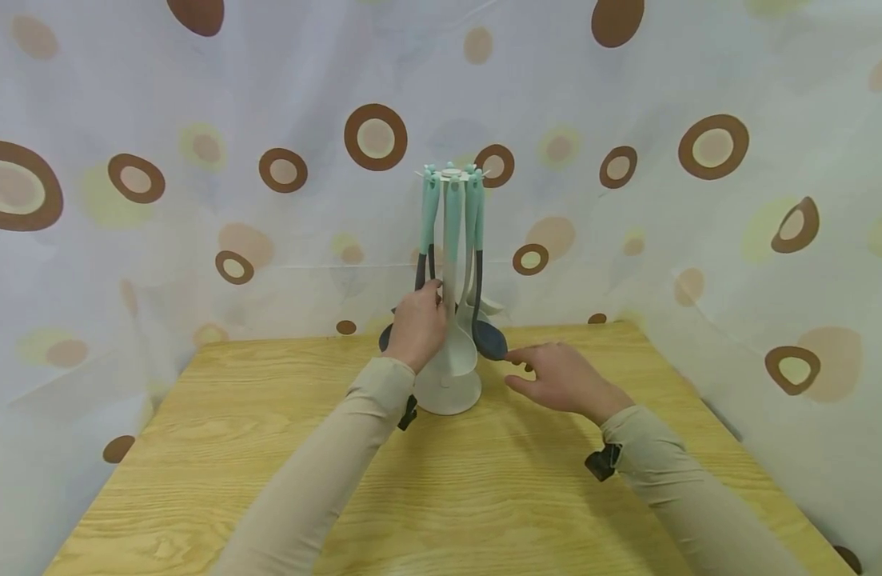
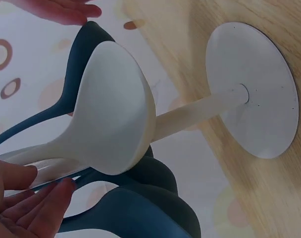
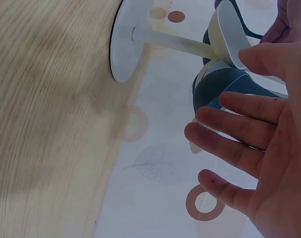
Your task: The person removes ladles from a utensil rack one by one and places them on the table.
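A white utensil stand [image 1: 448, 392] with a round base holds several hanging utensils with mint-green handles. My left hand [image 1: 417, 326] is at the stand's pole [image 2: 200, 111], thumb and fingers bent round it just behind the white ladle [image 2: 111, 109]. To the right of that ladle hangs a dark blue spoon [image 1: 491, 341]. My right hand [image 1: 561, 379] is beside the spoon, its index fingertip at the edge of the bowl. In the right wrist view the right fingers [image 3: 229, 148] are spread and nearly straight.
The stand is near the back of a wood-grain table [image 1: 484, 496]. Behind it hangs a pale curtain [image 1: 304, 240] with brown and yellow circles. More dark blue utensils [image 2: 140, 210] hang on the stand's left side, partly hidden by my left hand in the head view.
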The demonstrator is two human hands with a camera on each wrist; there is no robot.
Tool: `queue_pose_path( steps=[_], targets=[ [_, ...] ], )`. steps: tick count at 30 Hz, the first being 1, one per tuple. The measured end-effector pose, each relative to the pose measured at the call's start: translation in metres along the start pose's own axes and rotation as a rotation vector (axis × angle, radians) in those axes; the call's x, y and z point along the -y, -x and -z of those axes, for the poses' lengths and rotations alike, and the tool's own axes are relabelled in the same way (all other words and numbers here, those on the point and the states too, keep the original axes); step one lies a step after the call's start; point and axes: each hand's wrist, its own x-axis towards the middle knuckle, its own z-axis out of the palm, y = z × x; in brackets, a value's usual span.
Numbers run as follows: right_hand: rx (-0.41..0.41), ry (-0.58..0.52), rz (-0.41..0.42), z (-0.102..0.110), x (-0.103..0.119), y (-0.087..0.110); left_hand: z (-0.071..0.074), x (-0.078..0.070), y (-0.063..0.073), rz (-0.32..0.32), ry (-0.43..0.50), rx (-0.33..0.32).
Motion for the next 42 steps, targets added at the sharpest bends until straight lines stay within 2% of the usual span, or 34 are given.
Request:
queue_pose_path(
  steps=[9,15,23,32,42],
  targets=[
    [-0.009,-0.007,0.011,0.001,0.000,-0.005,-0.005,0.004,-0.009,0.049,0.058,0.040],
    [-0.021,-0.022,0.014,0.007,0.003,-0.007,-0.006,0.005,-0.015,0.047,0.084,0.040],
    [-0.029,-0.023,0.010,0.007,0.003,-0.008,-0.006,0.007,-0.021,0.054,0.051,0.048],
    [-0.012,-0.019,0.002,0.009,0.002,-0.008,-0.008,0.006,-0.021,0.054,0.055,0.078],
    [-0.024,-0.031,-0.007,0.010,0.002,-0.006,0.000,0.013,-0.022,0.041,0.057,0.119]
  ],
)
